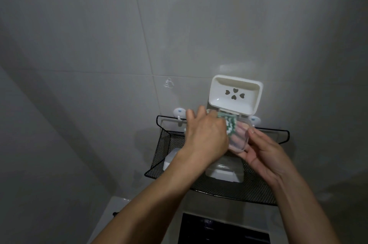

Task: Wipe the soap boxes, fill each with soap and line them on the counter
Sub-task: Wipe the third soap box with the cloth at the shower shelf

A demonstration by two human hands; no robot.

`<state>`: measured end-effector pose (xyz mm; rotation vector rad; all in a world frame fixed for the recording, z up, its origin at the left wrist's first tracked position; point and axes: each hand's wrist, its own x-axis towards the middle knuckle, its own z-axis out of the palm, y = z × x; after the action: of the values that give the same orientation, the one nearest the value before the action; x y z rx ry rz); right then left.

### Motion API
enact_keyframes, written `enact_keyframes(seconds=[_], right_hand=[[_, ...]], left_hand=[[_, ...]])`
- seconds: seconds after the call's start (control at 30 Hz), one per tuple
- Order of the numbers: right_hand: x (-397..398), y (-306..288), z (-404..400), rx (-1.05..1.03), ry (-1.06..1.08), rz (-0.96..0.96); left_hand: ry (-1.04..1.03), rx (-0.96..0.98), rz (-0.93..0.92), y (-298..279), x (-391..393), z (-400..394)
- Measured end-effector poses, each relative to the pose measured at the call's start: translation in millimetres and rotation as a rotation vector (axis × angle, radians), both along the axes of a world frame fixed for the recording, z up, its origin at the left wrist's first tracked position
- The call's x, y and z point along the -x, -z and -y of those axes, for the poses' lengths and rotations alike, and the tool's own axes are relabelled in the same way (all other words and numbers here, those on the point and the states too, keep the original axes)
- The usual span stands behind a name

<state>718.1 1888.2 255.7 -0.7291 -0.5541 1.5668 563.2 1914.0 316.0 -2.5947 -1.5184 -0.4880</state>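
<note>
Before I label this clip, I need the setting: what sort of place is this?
Probably a bathroom or washroom: large pale grey wall tiles, a black wire-mesh basket shelf hung on white suction hooks, and white plastic soap boxes being wiped.

Two bare forearms come in from the bottom edge, with no sleeve showing on either. The left hand (207,136) and the right hand (262,154) wear no gloves. The fingernails that show on the right hand are short and plain. The wrists are bare.
</note>
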Motion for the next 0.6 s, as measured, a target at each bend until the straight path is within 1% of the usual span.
enact_keyframes(seconds=[0.1,0.23,0.3,0.37,0.43,0.5,0.6], right_hand=[[1,-2,1,-0.009,-0.007,0.016],[9,-6,0,0.004,-0.021,0.03],[10,-7,0,0.015,-0.002,0.008],[8,-7,1,0.026,0.014,-0.012],[5,-8,4,0.037,0.022,-0.017],[4,-9,7,0.049,0.029,-0.021],[5,-10,8,0.065,0.035,-0.036]], left_hand=[[-0.059,-0.001,0.041,1,2,0],[0.067,0.022,0.206,2,-8,7],[0.137,0.045,0.238,2,-13,9],[0.18,0.135,0.254,-1,-14,7],[0.232,0.313,0.272,-5,-10,2],[0.293,0.469,0.252,-12,-6,-3],[0.334,0.577,0.236,-21,-2,-8]])
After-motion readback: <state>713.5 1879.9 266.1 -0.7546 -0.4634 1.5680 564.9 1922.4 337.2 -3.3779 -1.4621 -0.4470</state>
